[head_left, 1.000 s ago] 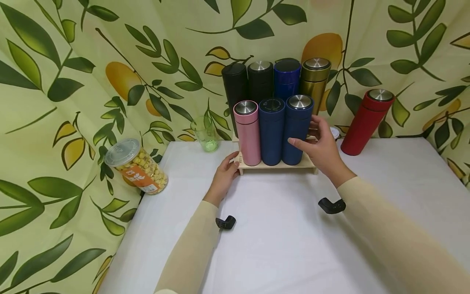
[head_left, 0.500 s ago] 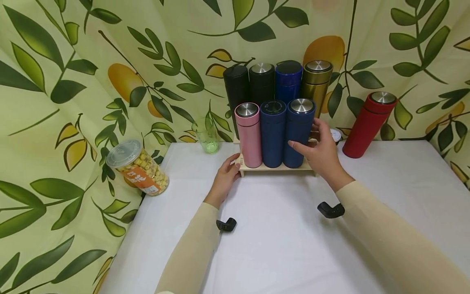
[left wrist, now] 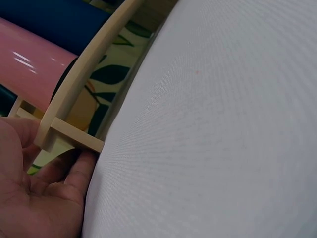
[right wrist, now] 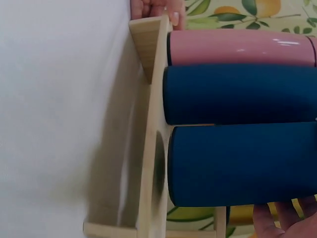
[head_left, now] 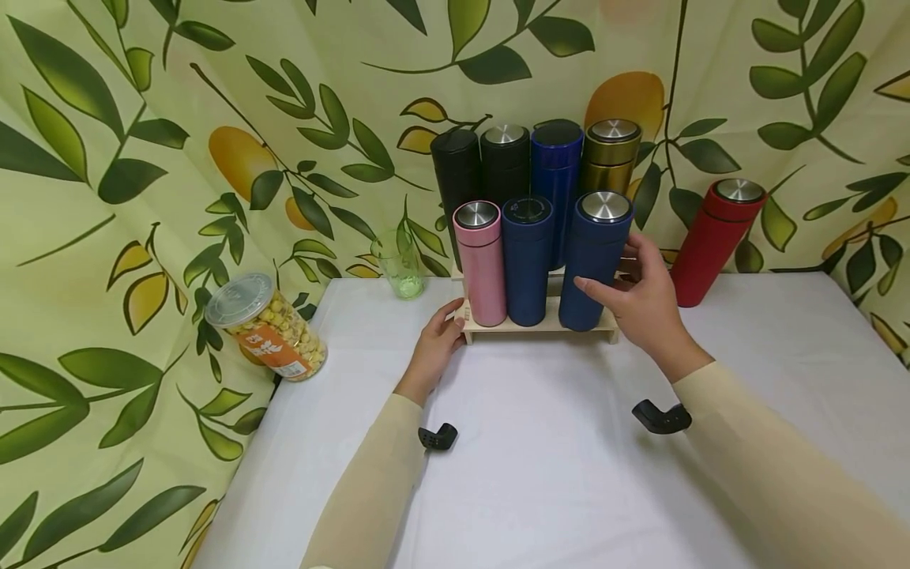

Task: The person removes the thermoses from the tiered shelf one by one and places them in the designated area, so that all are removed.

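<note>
Silver-lidded blue flask is gripped side-on by the right hand; left hand pinches the rack.

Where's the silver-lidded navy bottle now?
In the head view, the silver-lidded navy bottle is in the right hand at the front right of the rack, right of the dark-lidded navy bottle.

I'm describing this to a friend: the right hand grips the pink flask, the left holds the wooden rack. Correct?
Not quite: the head view shows the right hand gripping the silver-topped navy flask; the left hand does hold the wooden rack.
</note>
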A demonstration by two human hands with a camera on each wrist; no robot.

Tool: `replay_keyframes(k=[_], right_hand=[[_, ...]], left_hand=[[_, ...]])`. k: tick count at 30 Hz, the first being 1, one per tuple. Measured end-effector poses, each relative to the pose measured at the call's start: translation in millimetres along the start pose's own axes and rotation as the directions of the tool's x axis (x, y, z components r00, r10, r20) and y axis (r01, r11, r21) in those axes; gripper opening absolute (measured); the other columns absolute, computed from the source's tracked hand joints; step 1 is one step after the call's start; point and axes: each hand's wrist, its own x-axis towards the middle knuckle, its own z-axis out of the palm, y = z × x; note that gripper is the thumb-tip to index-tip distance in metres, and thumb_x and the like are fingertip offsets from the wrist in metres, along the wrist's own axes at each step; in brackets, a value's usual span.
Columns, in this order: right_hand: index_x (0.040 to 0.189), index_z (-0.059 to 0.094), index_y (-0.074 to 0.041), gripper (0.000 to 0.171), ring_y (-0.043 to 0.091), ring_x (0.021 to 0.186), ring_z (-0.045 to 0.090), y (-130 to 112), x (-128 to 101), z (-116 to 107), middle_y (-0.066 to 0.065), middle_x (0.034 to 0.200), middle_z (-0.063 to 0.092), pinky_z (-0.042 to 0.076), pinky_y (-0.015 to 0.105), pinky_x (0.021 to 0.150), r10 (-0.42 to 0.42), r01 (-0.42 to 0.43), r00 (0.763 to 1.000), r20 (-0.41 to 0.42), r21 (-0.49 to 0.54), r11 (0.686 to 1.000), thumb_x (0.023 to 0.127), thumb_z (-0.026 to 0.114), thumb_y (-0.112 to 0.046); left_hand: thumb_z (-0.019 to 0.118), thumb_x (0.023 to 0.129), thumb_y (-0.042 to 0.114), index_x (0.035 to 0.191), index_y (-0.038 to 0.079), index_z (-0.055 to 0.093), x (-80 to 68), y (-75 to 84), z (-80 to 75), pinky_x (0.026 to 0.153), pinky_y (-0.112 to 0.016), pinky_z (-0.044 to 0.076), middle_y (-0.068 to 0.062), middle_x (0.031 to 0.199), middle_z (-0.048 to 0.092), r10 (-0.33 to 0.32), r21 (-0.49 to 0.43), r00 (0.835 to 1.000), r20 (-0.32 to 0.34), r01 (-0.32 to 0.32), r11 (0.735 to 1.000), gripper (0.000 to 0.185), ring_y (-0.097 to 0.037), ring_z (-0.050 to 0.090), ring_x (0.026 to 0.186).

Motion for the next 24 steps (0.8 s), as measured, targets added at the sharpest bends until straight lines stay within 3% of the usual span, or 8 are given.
replay_keyframes(k=[9,24], right_hand=[[0.163,0.041,-0.017,0.080,0.021,0.122,0.057,8.0,-5.4,-25.5,0.007,0.143,0.052,0.054,0.029,0.098,-0.051,0.049,0.995,-0.083,-0.028,0.998,0.097,0.084,-0.007],[0.164,0.040,-0.020,0.079,0.010,0.120,0.052,25.6,-19.5,-74.5,-0.011,0.139,0.049,0.046,0.026,0.099,0.005,-0.027,0.983,-0.182,-0.114,0.993,0.098,0.084,-0.011]], left_hand=[[0.054,0.116,0.012,0.163,0.011,0.051,0.8,-2.6,-0.9,0.113,-0.042,0.052,-0.024,0.154,0.054,0.016,-0.016,1.000,-0.005,-0.016,1.000,0.047,-0.033,0.057,0.138],[0.055,0.116,0.013,0.163,0.014,0.051,0.9,-1.7,-0.1,0.114,-0.042,0.051,-0.021,0.158,0.052,0.005,-0.013,1.000,0.000,-0.005,1.000,0.047,-0.031,0.056,0.140]])
